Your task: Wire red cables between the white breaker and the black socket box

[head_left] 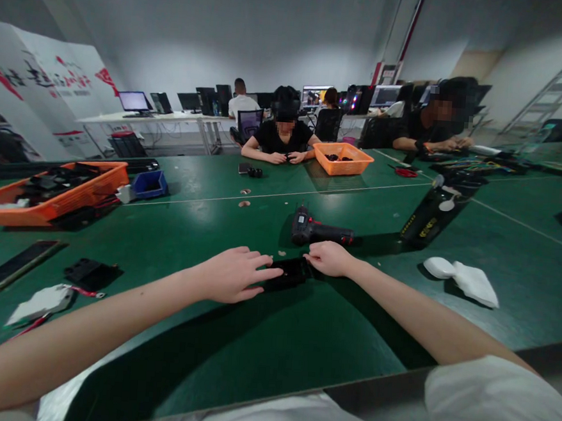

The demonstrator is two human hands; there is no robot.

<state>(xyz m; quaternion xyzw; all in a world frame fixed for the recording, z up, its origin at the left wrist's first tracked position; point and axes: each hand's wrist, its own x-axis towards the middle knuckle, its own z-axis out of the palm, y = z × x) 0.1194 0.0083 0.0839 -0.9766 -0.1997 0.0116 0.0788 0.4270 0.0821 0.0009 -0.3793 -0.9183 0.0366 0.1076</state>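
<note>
A small black part [292,273] lies on the green table [271,344] between my two hands. My left hand [239,273] has its fingers apart, and the fingertips rest on the part's left end. At the right end is my right hand [328,259], its fingers closed in a pinch; what they hold, if anything, is too small to tell. Just beyond my right hand a black power screwdriver [321,229] with red details lies on its side.
Orange baskets [113,176] [345,160], a blue bin [149,184], a phone [15,265], a black bottle [432,211] and a white wrapped item [473,281] stand or lie around. Two people sit across the table.
</note>
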